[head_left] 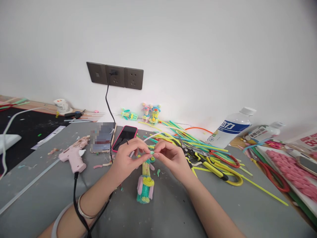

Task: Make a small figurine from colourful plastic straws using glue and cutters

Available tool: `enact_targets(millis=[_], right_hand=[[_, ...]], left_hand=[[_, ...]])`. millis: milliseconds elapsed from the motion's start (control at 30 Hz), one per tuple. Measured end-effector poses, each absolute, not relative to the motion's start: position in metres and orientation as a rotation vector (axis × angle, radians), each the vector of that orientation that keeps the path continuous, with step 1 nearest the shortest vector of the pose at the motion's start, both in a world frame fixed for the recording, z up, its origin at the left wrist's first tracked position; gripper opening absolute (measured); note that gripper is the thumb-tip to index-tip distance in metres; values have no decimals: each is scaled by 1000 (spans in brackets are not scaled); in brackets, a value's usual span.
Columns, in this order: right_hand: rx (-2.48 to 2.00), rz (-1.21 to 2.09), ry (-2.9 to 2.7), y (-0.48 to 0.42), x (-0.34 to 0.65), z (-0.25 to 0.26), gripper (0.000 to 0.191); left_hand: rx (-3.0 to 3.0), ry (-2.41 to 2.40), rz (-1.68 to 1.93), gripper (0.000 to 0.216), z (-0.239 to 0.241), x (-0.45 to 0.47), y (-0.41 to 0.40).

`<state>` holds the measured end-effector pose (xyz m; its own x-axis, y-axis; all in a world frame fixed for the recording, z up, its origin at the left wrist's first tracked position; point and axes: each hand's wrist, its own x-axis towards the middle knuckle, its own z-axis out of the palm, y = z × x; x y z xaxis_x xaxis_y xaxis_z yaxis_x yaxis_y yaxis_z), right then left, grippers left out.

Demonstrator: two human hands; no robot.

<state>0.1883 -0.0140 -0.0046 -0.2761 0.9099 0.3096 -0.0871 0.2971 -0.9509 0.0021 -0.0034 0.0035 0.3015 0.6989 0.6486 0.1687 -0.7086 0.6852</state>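
Note:
My left hand (132,157) and my right hand (170,158) meet above the middle of the table. Their thumbs and forefingers pinch a small green piece (152,152), mostly hidden by the fingertips. Just below the fingers lies a pipe-cleaner figure (145,188) in teal, yellow and pink, its upper end close under my fingertips. Whether the pinched piece is joined to the figure, I cannot tell. A small green scrap (158,172) lies beside the figure.
A pink hot glue gun (74,153) with a black cord lies left, near two phones (125,135). Pipe cleaners (193,138), yellow-handled pliers (208,165) and scissors spread to the right. Finished figures (151,113) stand by the wall. A bottle (232,127) stands at back right.

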Motion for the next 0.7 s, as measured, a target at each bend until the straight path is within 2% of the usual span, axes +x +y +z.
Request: enact_targets(millis=[267,700], right_hand=[[-768,1112,-1576,-16,190,-3,5],[-697,1103,-1716,-14,201,3,4]], left_hand=[[2085,773,1351,11,5,2,-5],[2021,757,1160,14,6,1,-7]])
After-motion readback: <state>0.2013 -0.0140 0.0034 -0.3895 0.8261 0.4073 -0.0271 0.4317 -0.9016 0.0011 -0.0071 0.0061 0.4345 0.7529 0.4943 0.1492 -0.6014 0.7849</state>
